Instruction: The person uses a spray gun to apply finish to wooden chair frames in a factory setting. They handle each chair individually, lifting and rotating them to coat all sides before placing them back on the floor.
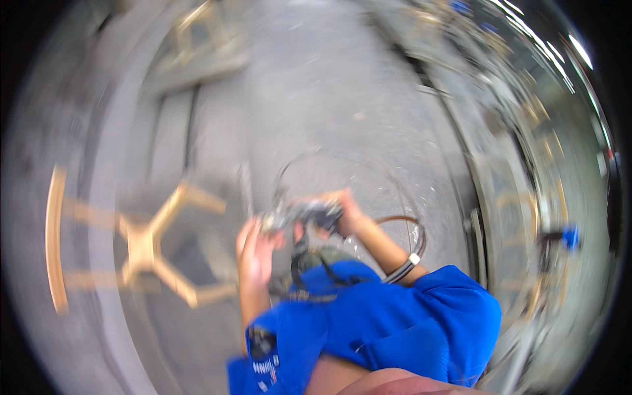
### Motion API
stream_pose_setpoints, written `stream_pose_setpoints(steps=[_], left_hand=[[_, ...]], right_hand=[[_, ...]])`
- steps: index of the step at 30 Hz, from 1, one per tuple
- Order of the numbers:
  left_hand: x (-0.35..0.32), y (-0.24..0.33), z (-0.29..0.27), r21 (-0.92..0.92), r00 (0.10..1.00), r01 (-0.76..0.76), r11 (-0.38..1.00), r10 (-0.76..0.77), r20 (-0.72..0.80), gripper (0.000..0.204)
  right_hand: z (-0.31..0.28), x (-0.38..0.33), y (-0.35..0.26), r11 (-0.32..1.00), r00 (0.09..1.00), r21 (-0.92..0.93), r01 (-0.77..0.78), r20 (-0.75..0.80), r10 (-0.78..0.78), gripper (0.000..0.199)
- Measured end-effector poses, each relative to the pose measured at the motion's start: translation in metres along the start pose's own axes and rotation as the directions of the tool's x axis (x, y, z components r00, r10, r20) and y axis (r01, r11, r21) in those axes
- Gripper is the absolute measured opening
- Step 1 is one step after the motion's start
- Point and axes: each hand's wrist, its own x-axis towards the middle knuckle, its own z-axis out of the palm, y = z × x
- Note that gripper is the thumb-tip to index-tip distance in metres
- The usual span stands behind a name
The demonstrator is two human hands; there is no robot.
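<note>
In front of my body is a silver and black hand tool (306, 214), smeared by motion, so its exact kind does not show. My right hand (347, 209) is closed round its dark right end. At the tool's left end, my left hand (258, 250) has its fingers and thumb against it. A thin hose (419, 240) loops from near the tool round to my right forearm, with a white band on it. Left of my hands, a light wooden chair frame (141, 247) with a cross-shaped middle and a curved rail lies on a dark grey surface.
More wooden frames stand blurred at the far left (197, 26) and along the right (536, 217). A long rail or bench edge (461, 151) runs down the right side. A blue-ended fitting (569, 237) sticks out at the far right. Grey floor (322, 85) stretches ahead.
</note>
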Motion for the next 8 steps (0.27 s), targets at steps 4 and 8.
stream_pose_setpoints(steps=[4,8], left_hand=[[0.016,-0.06,0.0,-0.184,0.99,0.117,0.976,-0.1,0.099,0.033],[0.039,-0.099,0.068,-0.216,0.974,0.211,0.953,-0.186,0.128,0.056]], right_hand=[[-0.024,-0.043,0.011,0.999,0.992,-0.047,-0.002,-0.124,-0.004,0.091],[-0.073,-0.079,0.017,0.998,0.962,0.055,0.0,-0.273,0.015,0.081]])
